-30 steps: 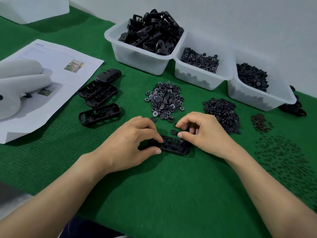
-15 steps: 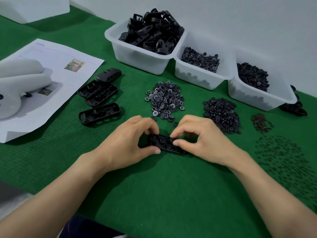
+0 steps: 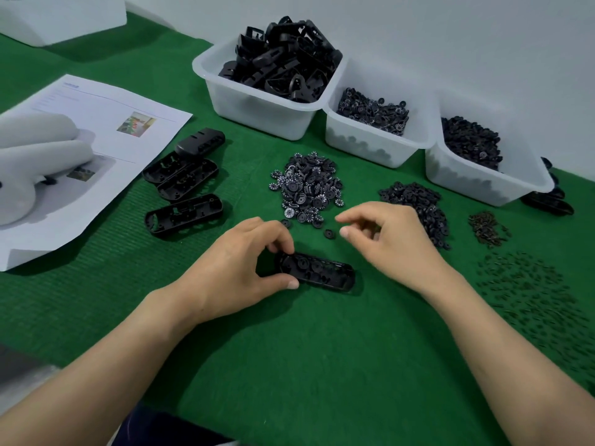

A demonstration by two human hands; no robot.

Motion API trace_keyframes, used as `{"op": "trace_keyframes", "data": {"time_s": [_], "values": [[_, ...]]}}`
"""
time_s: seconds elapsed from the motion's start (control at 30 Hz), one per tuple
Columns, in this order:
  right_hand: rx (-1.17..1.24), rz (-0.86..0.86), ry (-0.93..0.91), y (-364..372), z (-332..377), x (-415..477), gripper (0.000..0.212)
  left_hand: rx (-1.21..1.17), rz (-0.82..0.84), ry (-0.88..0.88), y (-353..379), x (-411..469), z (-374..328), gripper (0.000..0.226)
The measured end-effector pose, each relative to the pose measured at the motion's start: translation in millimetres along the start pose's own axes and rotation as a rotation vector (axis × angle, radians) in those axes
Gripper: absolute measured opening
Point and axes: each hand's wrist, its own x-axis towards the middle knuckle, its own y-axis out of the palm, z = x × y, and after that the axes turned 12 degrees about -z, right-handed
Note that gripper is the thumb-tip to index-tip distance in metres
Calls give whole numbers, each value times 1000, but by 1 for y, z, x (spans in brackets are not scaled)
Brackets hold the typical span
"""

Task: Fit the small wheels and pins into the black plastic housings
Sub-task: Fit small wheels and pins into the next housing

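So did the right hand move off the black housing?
Yes. The right hand lifted off the housing, going up toward the pile of white-marked wheels.

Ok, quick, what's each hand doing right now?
Left hand: gripping the left end of the black housing.
Right hand: open, fingers loosely curled, nothing visible in it.

A plain white wall (image 3: 450,33) backs the green-covered table (image 3: 322,365).
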Motion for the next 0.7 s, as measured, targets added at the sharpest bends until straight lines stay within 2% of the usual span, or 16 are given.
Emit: {"op": "trace_keyframes", "data": {"time_s": [0.07,0.23,0.33,0.43,0.53,0.7], "values": [[-85,-25,74,5,-6,2,13,0,-1,-4,0,0,0,35],[-150,19,22,18,1,1,8,-4,-1,-5,0,0,0,36],[-78,2,8,12,3,0,5,-4,2,-12,-1,0,-1,36],[21,67,-103,-3,6,-11,10,-26,5,-12,-1,0,-2,40],[4,146,-189,-8,10,-23,14,-23,19,10,-2,1,-3,50],[-24,115,-209,-6,8,-27,15,14,43,44,-2,3,-6,45]]}}
